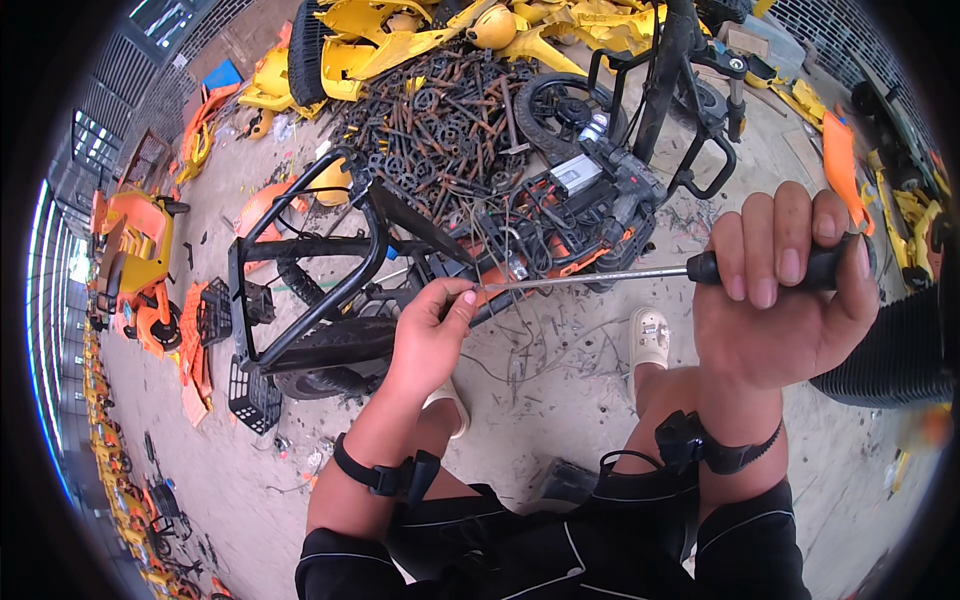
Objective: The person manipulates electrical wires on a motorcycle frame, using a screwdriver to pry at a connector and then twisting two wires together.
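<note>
Head camera: I look down over both my forearms at a grey floor [560, 440].
Screwdriver [600, 278]: held nearly level between my two hands, its shaft pointing to my left.
Right hand [770, 310]: palm up, fingers curled around the black handle [706, 268].
Left hand [437, 325]: thumb and forefinger pinched at the shaft's tip.
Black frame [415, 225]: beyond my left hand, a tyre [335, 345] under it.
Metal parts [440, 130]: a dark, rusty heap past the frame.
Yellow panels [390, 55]: piled behind that heap.
Orange panel [843, 165]: on the floor, beyond my right hand.
Wrists: each wears a black strap [385, 478].
</note>
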Motion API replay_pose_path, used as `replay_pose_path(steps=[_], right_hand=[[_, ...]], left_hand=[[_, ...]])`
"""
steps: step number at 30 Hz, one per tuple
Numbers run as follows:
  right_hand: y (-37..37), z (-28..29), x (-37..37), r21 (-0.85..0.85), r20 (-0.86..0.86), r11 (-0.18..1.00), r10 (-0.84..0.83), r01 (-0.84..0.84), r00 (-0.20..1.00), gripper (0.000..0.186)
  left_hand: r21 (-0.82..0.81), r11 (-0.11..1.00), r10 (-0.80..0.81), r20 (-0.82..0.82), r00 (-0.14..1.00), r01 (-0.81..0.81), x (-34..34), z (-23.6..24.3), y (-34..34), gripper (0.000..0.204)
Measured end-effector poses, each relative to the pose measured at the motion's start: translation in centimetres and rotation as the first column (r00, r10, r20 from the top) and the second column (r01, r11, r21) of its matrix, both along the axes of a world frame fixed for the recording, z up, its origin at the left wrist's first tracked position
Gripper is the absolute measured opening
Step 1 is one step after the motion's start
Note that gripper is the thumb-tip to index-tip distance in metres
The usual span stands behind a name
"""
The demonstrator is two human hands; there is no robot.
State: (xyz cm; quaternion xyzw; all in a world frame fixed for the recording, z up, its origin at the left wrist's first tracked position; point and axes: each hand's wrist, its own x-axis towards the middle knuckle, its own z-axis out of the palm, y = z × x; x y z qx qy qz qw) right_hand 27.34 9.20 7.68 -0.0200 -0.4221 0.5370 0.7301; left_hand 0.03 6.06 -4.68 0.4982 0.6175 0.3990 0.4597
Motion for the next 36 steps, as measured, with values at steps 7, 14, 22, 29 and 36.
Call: replay_pose_path(steps=[7,14,22,29,36], right_hand=[[0.0,-0.6,-0.4,-0.011,0.04,1.0,-0.001,0.001,0.999,0.022],[0.0,-0.6,0.3,0.014,0.022,1.0,-0.01,0.01,1.0,0.028],[0.0,-0.5,0.4,0.024,0.059,0.998,-0.056,0.055,0.997,0.025],[0.3,-0.9,0.6,0.032,0.033,0.999,-0.019,0.017,0.999,0.031],[0.2,-0.9,0.6,0.005,0.009,0.999,-0.034,0.034,0.999,0.032]], left_hand=[[-0.034,0.999,-0.011,0.12,0.993,0.016,1.0,0.3,-0.6,0.018],[-0.021,0.999,-0.026,0.167,0.986,0.03,1.2,0.2,-0.8,0.02],[-0.02,0.999,-0.042,0.164,0.986,0.045,1.6,0.0,-0.4,0.02],[0.0,0.998,-0.066,0.15,0.986,0.067,1.7,-0.4,-0.2,0.019],[0.027,0.997,-0.07,0.132,0.989,0.067,2.3,-0.9,-0.2,0.018]])
